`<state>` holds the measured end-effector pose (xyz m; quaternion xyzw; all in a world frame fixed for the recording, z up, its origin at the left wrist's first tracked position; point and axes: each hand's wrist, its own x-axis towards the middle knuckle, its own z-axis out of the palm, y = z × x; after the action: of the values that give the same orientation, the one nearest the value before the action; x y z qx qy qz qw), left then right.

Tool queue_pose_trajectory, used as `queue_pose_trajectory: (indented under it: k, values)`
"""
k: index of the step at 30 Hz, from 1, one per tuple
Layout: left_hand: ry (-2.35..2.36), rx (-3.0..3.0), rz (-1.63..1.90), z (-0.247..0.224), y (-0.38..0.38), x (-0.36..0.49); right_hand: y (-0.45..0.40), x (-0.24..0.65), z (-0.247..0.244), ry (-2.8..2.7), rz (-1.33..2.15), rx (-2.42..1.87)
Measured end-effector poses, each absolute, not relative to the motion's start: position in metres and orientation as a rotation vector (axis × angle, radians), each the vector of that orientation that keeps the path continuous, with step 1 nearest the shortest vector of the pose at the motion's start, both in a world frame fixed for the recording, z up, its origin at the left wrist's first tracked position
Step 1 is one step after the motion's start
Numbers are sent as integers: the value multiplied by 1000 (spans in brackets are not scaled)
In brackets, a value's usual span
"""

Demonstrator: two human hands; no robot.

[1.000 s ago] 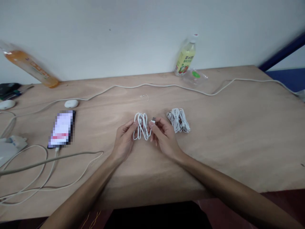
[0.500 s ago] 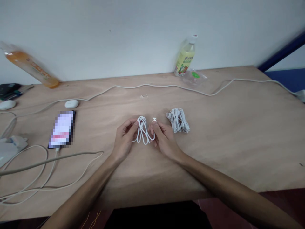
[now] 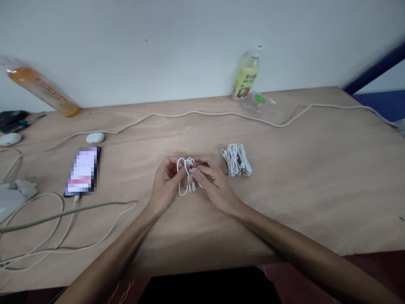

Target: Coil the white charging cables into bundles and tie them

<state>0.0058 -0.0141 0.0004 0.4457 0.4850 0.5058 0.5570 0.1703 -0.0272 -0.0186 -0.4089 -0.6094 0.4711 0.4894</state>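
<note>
Both hands are together over the middle of the table, working on one looped white USB cable (image 3: 181, 192). My left hand (image 3: 166, 181) is closed on the left side of the loops, its thumb pressing against them. From the right, my right hand (image 3: 217, 181) pinches the cable with thumb and fingertips; the USB plug is hidden among the fingers. Just right of my right hand lies a group of coiled white cables (image 3: 236, 160), their plugs showing at the sides.
A long white cord (image 3: 228, 113) crosses the back of the table. A phone (image 3: 82, 171) with a plugged-in cable lies left, near a white case (image 3: 95, 137). A yellow-labelled bottle (image 3: 246, 78) and an orange bottle (image 3: 44, 90) stand by the wall. Small white scraps (image 3: 191, 128) lie behind my hands.
My right hand has moved left against the loops, and the USB plug that showed above its thumb is now hidden. The loops have turned and bunched narrower. My left hand stays put.
</note>
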Motion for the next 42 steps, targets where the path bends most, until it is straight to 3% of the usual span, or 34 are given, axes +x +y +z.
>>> queue_pose_trajectory:
  k: [29, 42]
  values:
    - [1251, 1228, 1286, 3, -16, 3, -18, 173, -29, -1332, 1710, -849]
    - [1206, 960, 1101, 8, -13, 1, -17, 171, -15, -901, 1931, -786]
